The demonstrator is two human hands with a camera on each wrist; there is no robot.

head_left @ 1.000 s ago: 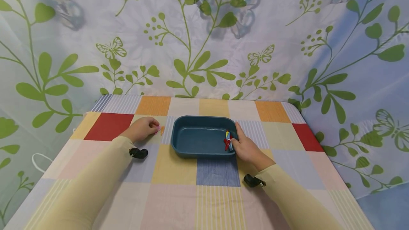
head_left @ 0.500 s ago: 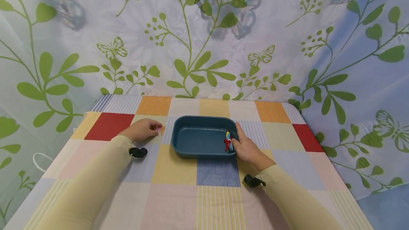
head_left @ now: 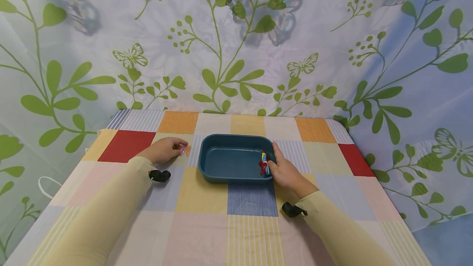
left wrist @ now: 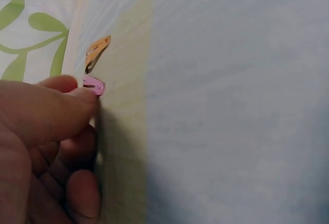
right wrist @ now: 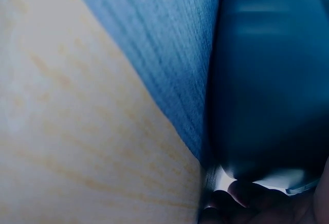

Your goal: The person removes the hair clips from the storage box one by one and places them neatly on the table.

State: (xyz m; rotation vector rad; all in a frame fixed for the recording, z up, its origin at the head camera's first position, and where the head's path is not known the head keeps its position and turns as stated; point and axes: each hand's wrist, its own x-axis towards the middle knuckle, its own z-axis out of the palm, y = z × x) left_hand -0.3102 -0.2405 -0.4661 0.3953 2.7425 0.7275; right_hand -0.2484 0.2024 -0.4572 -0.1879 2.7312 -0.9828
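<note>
My left hand (head_left: 164,150) pinches a small pink snap hair clip (left wrist: 95,86) between thumb and fingertips, low over the tablecloth. An orange snap hair clip (left wrist: 97,51) lies on the cloth just beyond it. To the right stands a dark teal rectangular tray (head_left: 227,163) with raised walls. My right hand (head_left: 287,171) grips the tray's right end, thumb over the rim and fingers along the outside. Inside the tray by that thumb sits a small cluster of red, yellow and blue pieces (head_left: 264,163). In the right wrist view the tray's outer wall fills the right side.
A patchwork tablecloth (head_left: 255,237) covers the table. Behind it hangs a curtain (head_left: 236,44) with leaves and butterflies. A black wrist camera (head_left: 160,176) sits at the left cuff, and a white cord (head_left: 46,188) loops by the left table edge.
My left hand has shifted slightly to the right with the pink hair clip, towards the orange one. The right hand and the tray stay put.
</note>
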